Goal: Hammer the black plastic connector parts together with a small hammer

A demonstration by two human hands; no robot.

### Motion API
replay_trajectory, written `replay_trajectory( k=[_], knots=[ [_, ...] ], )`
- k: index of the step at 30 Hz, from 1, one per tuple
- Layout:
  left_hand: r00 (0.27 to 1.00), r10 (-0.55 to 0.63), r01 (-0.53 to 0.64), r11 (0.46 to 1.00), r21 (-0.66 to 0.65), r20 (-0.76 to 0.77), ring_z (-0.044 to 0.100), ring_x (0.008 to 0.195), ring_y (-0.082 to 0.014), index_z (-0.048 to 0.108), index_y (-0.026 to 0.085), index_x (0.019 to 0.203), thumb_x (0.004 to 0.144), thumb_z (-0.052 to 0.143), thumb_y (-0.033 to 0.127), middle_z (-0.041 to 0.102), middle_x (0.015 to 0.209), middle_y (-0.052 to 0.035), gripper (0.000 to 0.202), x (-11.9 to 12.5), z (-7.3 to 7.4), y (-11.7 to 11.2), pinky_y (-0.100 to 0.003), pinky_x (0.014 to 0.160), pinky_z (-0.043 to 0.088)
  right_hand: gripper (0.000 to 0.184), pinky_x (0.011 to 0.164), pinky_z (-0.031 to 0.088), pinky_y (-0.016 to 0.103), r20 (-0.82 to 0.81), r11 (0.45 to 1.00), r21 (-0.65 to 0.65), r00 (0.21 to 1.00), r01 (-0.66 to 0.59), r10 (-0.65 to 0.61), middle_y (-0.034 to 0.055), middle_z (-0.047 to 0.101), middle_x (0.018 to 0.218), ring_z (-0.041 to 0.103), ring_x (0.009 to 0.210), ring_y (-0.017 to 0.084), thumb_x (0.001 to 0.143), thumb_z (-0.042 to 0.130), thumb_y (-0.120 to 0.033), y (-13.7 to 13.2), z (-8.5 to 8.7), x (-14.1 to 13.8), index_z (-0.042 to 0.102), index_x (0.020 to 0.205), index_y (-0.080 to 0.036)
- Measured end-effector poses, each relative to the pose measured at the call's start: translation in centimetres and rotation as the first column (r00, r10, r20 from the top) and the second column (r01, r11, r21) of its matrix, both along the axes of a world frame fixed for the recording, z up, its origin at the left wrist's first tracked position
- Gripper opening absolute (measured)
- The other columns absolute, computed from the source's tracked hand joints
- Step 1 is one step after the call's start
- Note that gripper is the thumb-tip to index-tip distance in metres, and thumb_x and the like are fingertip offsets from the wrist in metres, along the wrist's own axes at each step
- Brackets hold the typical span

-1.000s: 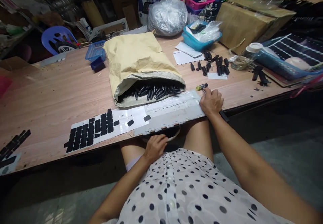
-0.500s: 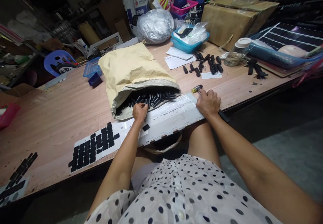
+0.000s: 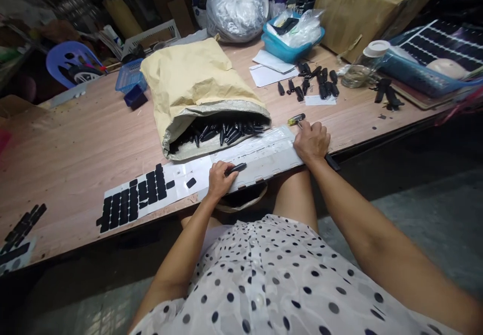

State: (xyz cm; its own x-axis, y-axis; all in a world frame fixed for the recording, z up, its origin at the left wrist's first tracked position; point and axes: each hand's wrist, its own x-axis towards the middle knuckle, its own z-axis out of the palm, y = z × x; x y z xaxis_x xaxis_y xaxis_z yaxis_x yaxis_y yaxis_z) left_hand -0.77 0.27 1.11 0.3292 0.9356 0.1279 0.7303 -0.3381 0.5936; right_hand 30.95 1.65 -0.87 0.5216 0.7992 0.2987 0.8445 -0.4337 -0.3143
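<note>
My left hand [image 3: 220, 178] is closed round a small black plastic casing [image 3: 237, 168], tapered and pen-like, over the front edge of a long white board [image 3: 260, 166]. Just behind it lies a cream sack [image 3: 196, 78], its mouth facing me, with many similar black casings [image 3: 226, 133] inside. My right hand [image 3: 312, 141] is closed at the board's right end, around the metal shaft of what looks like a screwdriver with a yellow and black handle [image 3: 296, 119]. A black piece [image 3: 332, 162] sticks out below the right wrist; its kind is unclear.
Left of the board, a white sheet [image 3: 181, 174] carries rows of black stickers [image 3: 128, 201]. Behind my right hand lie loose black parts [image 3: 320, 83], a clear jar [image 3: 356, 73] and a blue basket [image 3: 422, 71]. A turquoise basin [image 3: 290, 48] and carton [image 3: 358, 13] stand farther back.
My left hand has drawn back from the sack's mouth towards me and now has a black casing in it. My right hand stays at the board's end. The view has tilted down slightly.
</note>
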Motion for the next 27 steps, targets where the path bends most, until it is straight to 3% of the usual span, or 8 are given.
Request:
replay_trajectory(
  k=[5, 8, 12, 15, 19, 27],
  knots=[
    [0.999, 0.022, -0.022, 1.0, -0.003, -0.037, 0.06, 0.094, -0.0243, 0.077, 0.026, 0.094, 0.08, 0.08, 0.029, 0.069, 0.091, -0.0029, 0.015, 1.0, -0.4, 0.1, -0.038, 0.089, 0.048, 0.036, 0.087, 0.043, 0.047, -0.182, 1.0, 0.018, 0.983, 0.016, -0.012, 0.0165, 0.061, 0.108, 0.055, 0.1, 0.033, 0.087, 0.051, -0.024, 0.7, 0.4, 1.9, 0.068, 0.118, -0.022],
    [0.999, 0.034, -0.035, 0.999, -0.027, -0.043, 0.06, 0.095, -0.0244, 0.078, 0.026, 0.094, 0.083, 0.078, 0.03, 0.068, 0.092, -0.0032, 0.012, 1.3, -0.3, 0.2, -0.038, 0.089, 0.047, 0.036, 0.088, 0.047, 0.047, -0.277, 0.995, 0.101, 0.96, -0.018, 0.045, 0.0134, 0.063, 0.102, 0.057, 0.096, 0.031, 0.087, 0.05, -0.026, 0.0, 1.1, 1.8, 0.068, 0.118, -0.022],
    [0.999, 0.028, -0.029, 0.998, -0.058, -0.027, 0.06, 0.096, -0.0245, 0.078, 0.027, 0.096, 0.084, 0.078, 0.03, 0.069, 0.093, -0.0029, 0.012, 1.5, -0.2, 0.1, -0.038, 0.089, 0.047, 0.04, 0.091, 0.051, 0.044, -0.359, 0.928, 0.291, 0.872, -0.234, 0.332, 0.0104, 0.069, 0.106, 0.062, 0.095, 0.027, 0.095, 0.045, -0.033, -3.8, 2.1, -2.6, 0.062, 0.129, -0.022],
    [0.999, 0.03, -0.032, 0.997, -0.071, -0.016, 0.06, 0.097, -0.0248, 0.079, 0.028, 0.095, 0.083, 0.078, 0.03, 0.069, 0.094, -0.0027, 0.012, 1.6, -0.1, 0.1, -0.038, 0.09, 0.047, 0.041, 0.091, 0.054, 0.043, -0.399, 0.861, 0.326, 0.769, -0.389, 0.499, 0.0104, 0.072, 0.115, 0.064, 0.095, 0.025, 0.099, 0.043, -0.038, -7.2, 2.7, -7.0, 0.064, 0.131, -0.023],
    [1.0, 0.025, -0.024, 0.995, -0.093, 0.006, 0.059, 0.097, -0.0245, 0.079, 0.028, 0.093, 0.082, 0.079, 0.029, 0.069, 0.093, -0.0024, 0.011, 1.7, -0.2, 0.1, -0.038, 0.092, 0.047, 0.04, 0.096, 0.055, 0.044, -0.385, 0.806, 0.305, 0.709, -0.506, 0.591, 0.011, 0.073, 0.117, 0.066, 0.101, 0.026, 0.101, 0.043, -0.037, -9.4, 3.1, -10.8, 0.068, 0.129, -0.026],
    [0.999, 0.043, -0.04, 0.992, -0.116, 0.023, 0.059, 0.095, -0.0237, 0.08, 0.028, 0.091, 0.082, 0.079, 0.029, 0.07, 0.09, -0.0021, 0.009, 2.0, -0.2, -0.1, -0.037, 0.09, 0.046, 0.042, 0.091, 0.058, 0.04, -0.343, 0.766, 0.275, 0.685, -0.58, 0.642, 0.0098, 0.072, 0.103, 0.068, 0.097, 0.025, 0.103, 0.04, -0.034, -9.9, 3.3, -12.7, 0.068, 0.134, -0.028]
  ],
)
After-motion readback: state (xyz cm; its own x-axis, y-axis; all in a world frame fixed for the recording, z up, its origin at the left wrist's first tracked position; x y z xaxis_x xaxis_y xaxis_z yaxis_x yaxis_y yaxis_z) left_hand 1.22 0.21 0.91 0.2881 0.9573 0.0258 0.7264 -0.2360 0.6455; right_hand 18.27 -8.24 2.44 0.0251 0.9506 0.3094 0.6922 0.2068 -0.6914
